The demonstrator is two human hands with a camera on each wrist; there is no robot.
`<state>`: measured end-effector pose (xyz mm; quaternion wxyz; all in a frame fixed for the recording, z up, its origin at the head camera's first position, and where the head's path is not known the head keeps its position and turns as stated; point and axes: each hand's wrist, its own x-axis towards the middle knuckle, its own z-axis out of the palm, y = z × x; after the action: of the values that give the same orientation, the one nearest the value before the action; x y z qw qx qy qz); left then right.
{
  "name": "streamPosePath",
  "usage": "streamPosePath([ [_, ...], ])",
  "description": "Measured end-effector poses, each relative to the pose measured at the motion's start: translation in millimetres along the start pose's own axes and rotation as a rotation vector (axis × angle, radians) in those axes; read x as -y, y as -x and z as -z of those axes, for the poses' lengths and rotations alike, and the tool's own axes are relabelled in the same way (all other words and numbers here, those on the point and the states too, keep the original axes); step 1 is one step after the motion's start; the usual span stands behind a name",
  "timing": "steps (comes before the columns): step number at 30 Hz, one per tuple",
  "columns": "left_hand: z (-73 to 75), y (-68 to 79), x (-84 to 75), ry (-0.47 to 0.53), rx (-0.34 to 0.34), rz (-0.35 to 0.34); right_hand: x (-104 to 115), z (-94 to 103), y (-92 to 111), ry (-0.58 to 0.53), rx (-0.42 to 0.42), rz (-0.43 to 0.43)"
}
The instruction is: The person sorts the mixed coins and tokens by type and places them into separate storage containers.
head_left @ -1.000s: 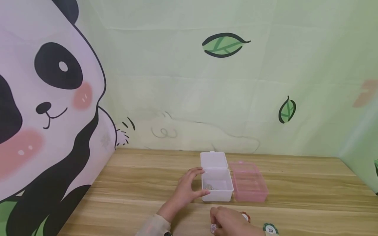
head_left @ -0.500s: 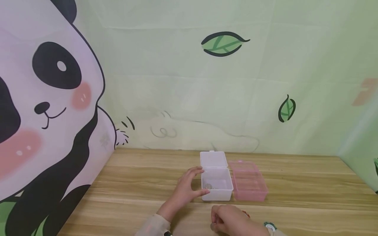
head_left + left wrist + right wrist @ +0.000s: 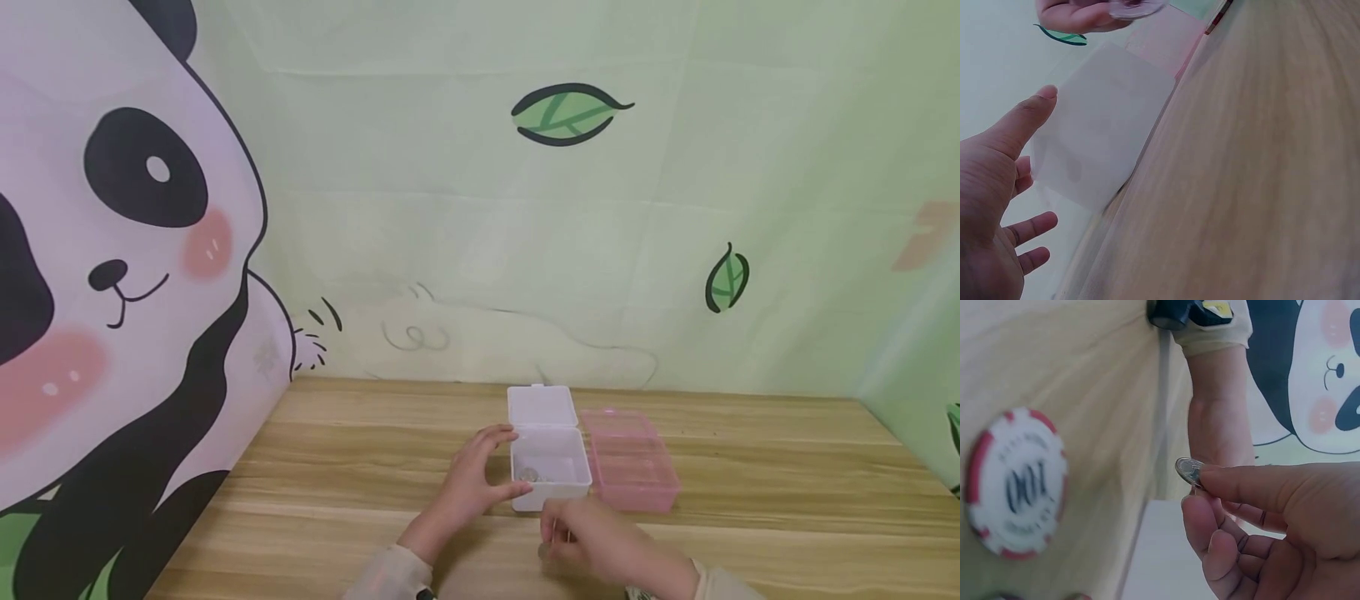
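Right hand (image 3: 596,537), its grip pinching a coin (image 3: 1189,469), near an open white box (image 3: 555,452); left hand (image 3: 469,477), grip spread wide, beside the box.

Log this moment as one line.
left hand: beside white box, lid open | right hand: pinches coin | pink box: alongside white box | red-and-white chip: on table

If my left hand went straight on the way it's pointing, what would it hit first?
Most likely the white box: your left hand is right at its left side, though whether they touch is unclear.
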<state>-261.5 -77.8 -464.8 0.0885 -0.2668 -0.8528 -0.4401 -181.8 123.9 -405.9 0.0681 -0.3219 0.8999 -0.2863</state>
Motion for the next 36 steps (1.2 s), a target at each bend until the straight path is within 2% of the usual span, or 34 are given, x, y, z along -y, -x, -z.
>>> streamPosePath([
  [8, 1.0, 0.1, -1.1, 0.001, 0.018, 0.035, -4.1, 17.1, -8.4, -0.095, 0.027, -0.019],
  [14, 1.8, 0.3, -3.0, 0.002, 0.021, 0.032, -8.7, 24.2, -12.0, -0.097, 0.017, 0.006],
  [21, 2.2, 0.2, -3.3, 0.008, 0.019, 0.040, -13.5, 34.5, -18.8, -0.136, -0.004, -0.013],
  [30, 0.9, 0.6, -1.1, 0.010, 0.021, 0.042, -18.0, 45.1, -27.5, -0.121, -0.044, -0.037],
  [36, 1.3, 0.6, -0.8, 0.011, 0.026, 0.044, -19.3, 46.6, -37.0, -0.080, -0.047, -0.110],
])
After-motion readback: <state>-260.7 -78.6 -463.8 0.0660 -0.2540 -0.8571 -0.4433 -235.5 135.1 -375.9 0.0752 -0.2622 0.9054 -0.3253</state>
